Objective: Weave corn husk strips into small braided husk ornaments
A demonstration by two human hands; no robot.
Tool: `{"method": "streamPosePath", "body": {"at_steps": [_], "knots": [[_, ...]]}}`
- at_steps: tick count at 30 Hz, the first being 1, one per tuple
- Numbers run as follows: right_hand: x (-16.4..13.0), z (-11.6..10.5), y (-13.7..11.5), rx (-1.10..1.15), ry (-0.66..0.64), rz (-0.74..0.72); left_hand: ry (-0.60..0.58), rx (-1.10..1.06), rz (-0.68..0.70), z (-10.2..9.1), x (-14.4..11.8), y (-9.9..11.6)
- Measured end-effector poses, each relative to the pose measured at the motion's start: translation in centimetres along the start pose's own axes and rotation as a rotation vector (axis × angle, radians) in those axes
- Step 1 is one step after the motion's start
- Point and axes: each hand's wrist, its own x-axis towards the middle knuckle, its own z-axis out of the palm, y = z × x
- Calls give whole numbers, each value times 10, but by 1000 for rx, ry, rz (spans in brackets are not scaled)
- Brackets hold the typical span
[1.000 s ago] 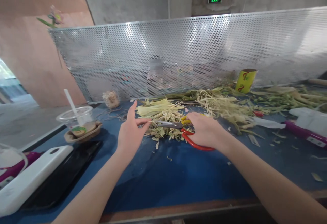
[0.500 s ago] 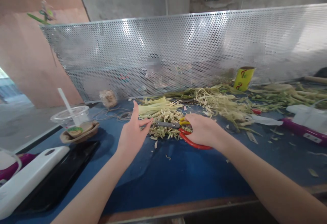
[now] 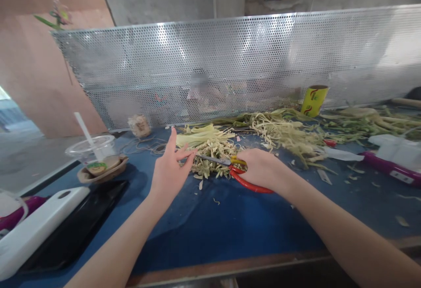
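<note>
While the right hand (image 3: 263, 169) grips red-handled metal scissors (image 3: 230, 167) mid-frame, the left hand (image 3: 171, 169) pinches a pale stalk (image 3: 188, 155); fingers should stay behind the blades.

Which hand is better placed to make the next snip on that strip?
Right. The right hand already grips the red-handled scissors, blades aimed at the strip pinched by the left hand.

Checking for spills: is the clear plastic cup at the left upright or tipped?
Upright: the cup stands in a brown holder, its straw poking up through the lid.
</note>
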Motion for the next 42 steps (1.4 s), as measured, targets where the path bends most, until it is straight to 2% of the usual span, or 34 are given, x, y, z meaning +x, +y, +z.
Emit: {"method": "streamPosePath", "body": {"at_steps": [10,28,34,39,42], "knots": [[-6,-4,-6,-24,-2,8,-57,-19,-18,-1,0,5],[-4,-2,-4,36,-15,-26,-29,-112,22,-1,-1,4],[-3,1,-3,51,-5,-22,24,-204,15,-1,-3,2],[0,1,-2,56,-27,21,222,-213,66,-3,1,-2],[2,1,-1,45,-23,71,228,-191,-6,-2,7,-8]]}}
